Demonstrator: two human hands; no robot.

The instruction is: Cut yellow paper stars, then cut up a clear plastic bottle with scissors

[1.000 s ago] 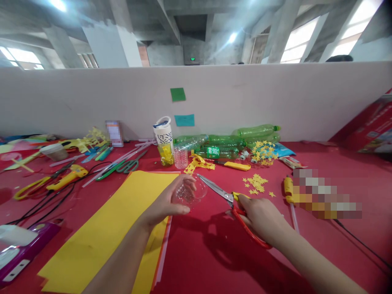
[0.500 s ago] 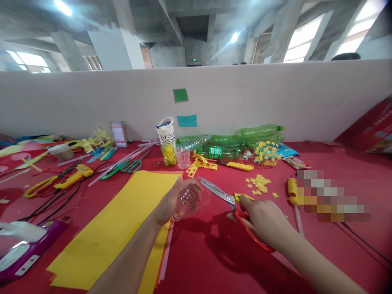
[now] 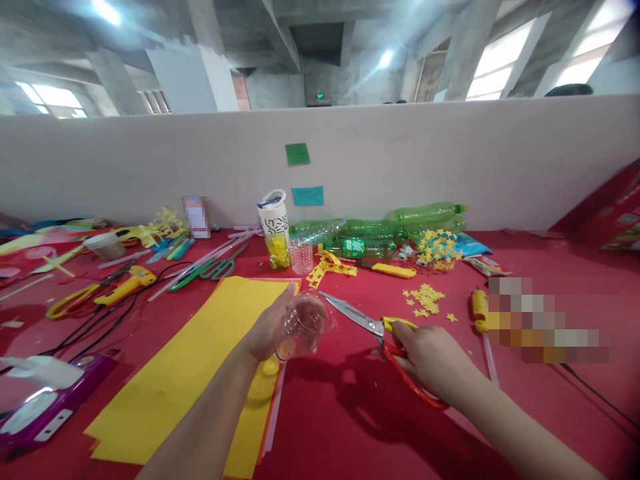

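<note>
My left hand (image 3: 270,325) is closed around a clear plastic bottle piece (image 3: 304,321), held tilted above the right edge of the stacked paper. Its wide round rim faces up and to the right, and my fingers partly show through the plastic. A small yellow round shape (image 3: 271,365) shows just below it; I cannot tell if it belongs to it. In my right hand (image 3: 433,360) are scissors (image 3: 356,315) with red and yellow handles. Their blades look closed together, pointing left, tips close to the plastic rim; contact cannot be made out.
Yellow paper sheets (image 3: 185,373) lie on the red table at left. Behind stand green bottles (image 3: 370,230), a clear cup (image 3: 301,257) and a yellow-handled cutter (image 3: 393,270). Yellow paper stars (image 3: 425,298) lie at right, near a glue gun (image 3: 480,310). A purple power strip (image 3: 55,400) sits at front left.
The clear bottle piece has been turned in my left hand, so its round rim shows more plainly. The scissors have stayed almost in the same place. The whole view has shifted slightly.
</note>
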